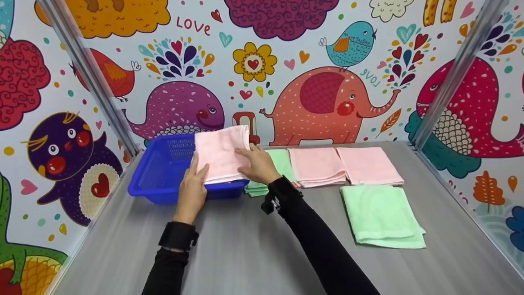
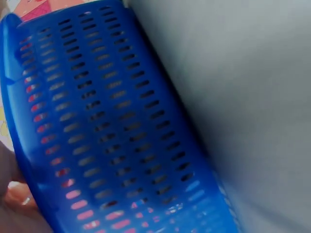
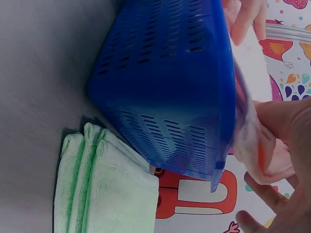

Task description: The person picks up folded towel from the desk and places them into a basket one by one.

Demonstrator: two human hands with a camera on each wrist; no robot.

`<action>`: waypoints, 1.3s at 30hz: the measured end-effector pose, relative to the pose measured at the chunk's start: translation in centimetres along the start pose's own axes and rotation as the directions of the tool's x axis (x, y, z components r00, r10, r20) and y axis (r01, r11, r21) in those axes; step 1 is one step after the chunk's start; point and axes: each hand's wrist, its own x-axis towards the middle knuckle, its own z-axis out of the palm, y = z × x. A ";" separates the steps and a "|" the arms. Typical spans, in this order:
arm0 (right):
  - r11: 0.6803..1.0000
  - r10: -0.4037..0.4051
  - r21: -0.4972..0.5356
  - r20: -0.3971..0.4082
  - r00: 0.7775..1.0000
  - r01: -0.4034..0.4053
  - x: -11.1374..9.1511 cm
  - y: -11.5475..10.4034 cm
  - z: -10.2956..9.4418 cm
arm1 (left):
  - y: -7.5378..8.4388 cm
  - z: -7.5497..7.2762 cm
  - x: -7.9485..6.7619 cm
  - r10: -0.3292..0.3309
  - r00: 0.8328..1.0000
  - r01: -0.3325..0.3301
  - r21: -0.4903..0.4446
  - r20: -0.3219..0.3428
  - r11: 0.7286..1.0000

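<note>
A folded pink towel (image 1: 221, 153) is held over the right part of the blue plastic basket (image 1: 161, 190), overlapping its rim. My left hand (image 1: 192, 190) holds the towel's left edge, the thumb lying on its upper face. At the right edge my right hand (image 1: 258, 164) grips the towel; in the right wrist view its thumb and fingers pinch the folded pink cloth (image 3: 257, 145) beside the basket rim. In the left wrist view, the slotted basket wall (image 2: 107, 107) fills much of the picture, and only part of the left hand (image 2: 19, 204) shows.
Right of the basket lies a stack of folded green towels (image 1: 280, 162), partly behind my right hand. Beside it are two piles of folded pink towels (image 1: 317, 164). A green towel (image 1: 380, 213) lies nearer the front right. Patterned walls (image 1: 254, 102) enclose the grey table (image 1: 245, 246).
</note>
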 end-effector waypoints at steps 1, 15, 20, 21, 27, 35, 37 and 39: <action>1.000 0.012 -0.024 0.009 1.000 -0.012 0.1 -0.1 0.0 | 0.0 0.1 0.0 -0.003 1.000 0.002 0.016 0.006 1.000; 0.988 0.099 -0.127 0.086 0.991 -0.088 0.0 -0.9 1.0 | 0.1 0.0 0.0 -0.051 0.998 0.040 0.212 0.044 0.976; 0.983 0.088 -0.165 0.021 0.996 -0.083 -0.5 -0.7 1.9 | 0.4 0.0 0.0 -0.097 0.991 0.066 0.292 0.094 0.954; 0.982 0.084 -0.169 0.002 0.996 -0.082 -0.5 -0.7 2.1 | 0.4 0.0 0.0 -0.108 0.989 0.072 0.307 0.101 0.949; 0.966 0.086 -0.238 -0.056 0.995 -0.097 -0.2 -0.5 2.9 | 0.6 0.0 0.0 -0.187 0.969 0.117 0.369 0.160 0.922; 0.849 -0.100 -0.528 -0.127 0.987 0.018 0.2 -1.1 3.2 | 0.5 0.0 -0.1 -0.217 0.961 0.143 0.364 0.170 0.920; 0.842 -0.115 -0.538 -0.095 0.989 0.046 0.1 -1.1 3.3 | 0.5 0.0 -0.3 -0.182 0.972 0.124 0.337 0.146 0.933; 0.850 -0.112 -0.523 -0.063 0.992 0.063 -0.1 -1.1 3.5 | 0.4 0.1 -0.4 -0.144 0.982 0.098 0.321 0.124 0.942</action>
